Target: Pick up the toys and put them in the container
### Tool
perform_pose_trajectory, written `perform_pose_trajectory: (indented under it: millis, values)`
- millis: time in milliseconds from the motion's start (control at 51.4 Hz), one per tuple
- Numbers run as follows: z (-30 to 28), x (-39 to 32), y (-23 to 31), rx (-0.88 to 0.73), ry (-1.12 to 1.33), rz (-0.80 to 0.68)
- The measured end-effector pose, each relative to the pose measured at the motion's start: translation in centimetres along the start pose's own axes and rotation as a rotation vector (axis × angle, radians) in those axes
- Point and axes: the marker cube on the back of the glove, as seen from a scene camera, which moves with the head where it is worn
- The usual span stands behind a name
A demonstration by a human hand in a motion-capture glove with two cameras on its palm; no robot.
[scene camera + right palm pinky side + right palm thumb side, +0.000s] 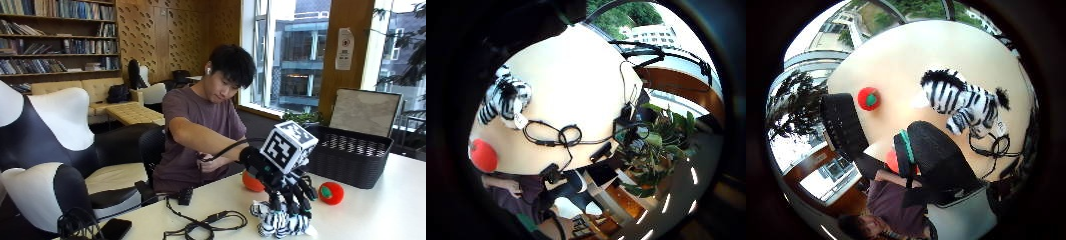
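Gloved right hand (289,187) hangs fingers-down, spread and holding nothing, tips just over plush zebra (282,223). Zebra lies on its side on the pale table (373,215), long axis along the near edge; fuzzy, striped. Two round red toys: tomato (331,193), orange ball (252,182). Perforated black container (349,155) behind them, open tabletop between.

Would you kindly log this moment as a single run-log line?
right hand: open above zebra toy | red toy, orange toy: on table | black basket: no toys visible
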Motion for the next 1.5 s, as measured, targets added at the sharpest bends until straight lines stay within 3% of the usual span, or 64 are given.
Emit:
perform_pose_trajectory:
  millis: [195, 370, 643, 837, 1032, 1188, 1382, 1499]
  values:
    - [8.5, -1.1, -2.5, -0.219, 0.086, -0.067]
    - [10.6, -1.8, -3.5, -0.022, 0.081, -0.008]
    - [10.6, -2.5, -2.8, 0.118, -0.033, -0.048]
    - [3.5, -5.1, 0.0, 0.214, -0.024, -0.051]
    - [-10.7, -9.0, 5.5, 0.407, 0.051, -0.038]
    - [-18.3, -18.0, 10.7, 0.529, 0.128, -0.192]
    - [-20.5, -31.9, 12.8, 0.557, 0.176, -0.349]
    - [-18.2, -40.6, 12.6, 0.487, 0.158, -0.581]
